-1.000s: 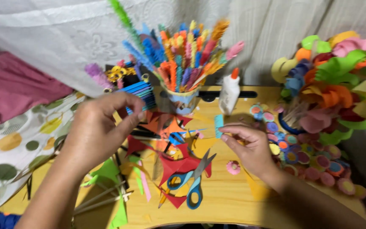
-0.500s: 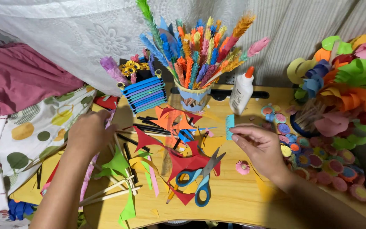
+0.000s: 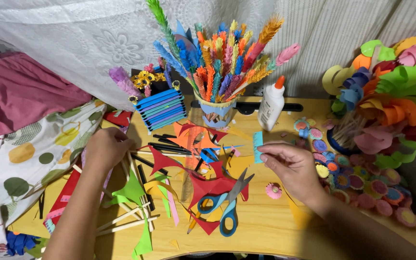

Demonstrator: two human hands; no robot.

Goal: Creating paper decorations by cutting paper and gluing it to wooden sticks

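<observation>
Since the earlier frame, the left hand (image 3: 103,148) has dropped from the blue paper stack (image 3: 162,110) down to the wooden sticks (image 3: 126,219) at about eight o'clock on the table (image 3: 266,226), while the right hand (image 3: 292,168) has stayed at about three o'clock. Its thumb and forefinger are pinched shut on a small light-blue paper strip (image 3: 258,147), held upright just above the desk. The left fingers curl around the top ends of the sticks, though I cannot tell whether they have closed on one. My judgement is that the step in hand is picking a stick to go with the strip; the next move would call for lifting one stick free of the green scraps (image 3: 133,192) and bringing it toward the strip. Scissors (image 3: 225,204) lie at six o'clock, the glue bottle (image 3: 271,105) at one o'clock.
</observation>
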